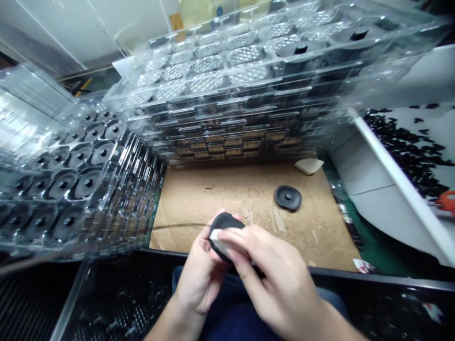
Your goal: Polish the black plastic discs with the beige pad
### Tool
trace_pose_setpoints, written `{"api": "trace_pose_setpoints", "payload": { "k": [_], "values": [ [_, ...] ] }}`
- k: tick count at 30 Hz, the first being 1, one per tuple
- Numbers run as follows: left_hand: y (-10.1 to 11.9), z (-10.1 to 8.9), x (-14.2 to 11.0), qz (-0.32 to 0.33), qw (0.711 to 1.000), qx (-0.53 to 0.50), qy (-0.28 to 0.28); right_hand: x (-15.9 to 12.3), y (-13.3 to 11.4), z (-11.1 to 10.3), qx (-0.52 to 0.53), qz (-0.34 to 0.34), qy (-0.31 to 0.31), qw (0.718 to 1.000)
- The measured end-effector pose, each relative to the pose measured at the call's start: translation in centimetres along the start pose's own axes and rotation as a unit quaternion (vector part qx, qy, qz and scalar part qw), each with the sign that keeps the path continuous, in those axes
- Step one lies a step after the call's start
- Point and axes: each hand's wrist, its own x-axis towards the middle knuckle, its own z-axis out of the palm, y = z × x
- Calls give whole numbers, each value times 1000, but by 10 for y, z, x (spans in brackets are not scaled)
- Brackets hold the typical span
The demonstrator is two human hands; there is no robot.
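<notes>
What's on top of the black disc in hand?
A whitish piece, held by the right hand against the black disc, which the left hand supports. Fingers hide part of the piece and the disc's face.

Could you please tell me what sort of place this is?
Probably a factory workstation: stacked clear trays, some holding round black parts, and a white bin with many small black pieces suggest it.

Before me, the cardboard sheet (192, 189) carries a black round disc (292, 202) toward the right and a cream pad (309, 166) far right.
</notes>
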Motion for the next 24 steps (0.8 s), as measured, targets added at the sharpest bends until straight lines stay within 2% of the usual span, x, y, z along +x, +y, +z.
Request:
{"api": "trace_pose_setpoints", "payload": {
  "k": [2,4,5,8,10,12,14,16,18,20,22,23,24],
  "values": [
    [4,-2,2,5,1000,1,-13,-12,4,-1,35,35,-39,998],
    [9,-4,3,15,1000,-5,-17,-27,12,-4,58,134,-98,984],
    [11,-4,3,19,1000,-9,-20,-35,18,-6,60,191,-101,975],
    [14,-1,3,18,999,-11,-30,-53,36,-10,39,323,-30,945],
    [13,3,3,9,999,-7,-33,-55,40,-13,20,342,6,939],
    [11,7,2,3,1000,-2,-26,-47,33,-17,-5,304,36,952],
    [8,10,1,1,1000,-1,-11,-33,19,-17,-28,234,68,969],
    [5,10,-1,-2,1000,-4,-4,-17,5,-13,-43,135,93,986],
    [3,7,-3,-17,1000,5,-7,-4,-4,-6,-46,23,90,995],
    [3,3,-5,-27,999,30,12,5,-7,0,-33,-39,21,998],
    [4,0,-6,-18,998,48,43,12,-6,4,-22,-28,-79,996],
    [4,0,-6,-12,997,50,49,15,-6,5,-23,-9,-111,994],
    [3,1,-6,-11,998,51,46,16,-5,6,-30,-2,-112,993]
  ]
}}
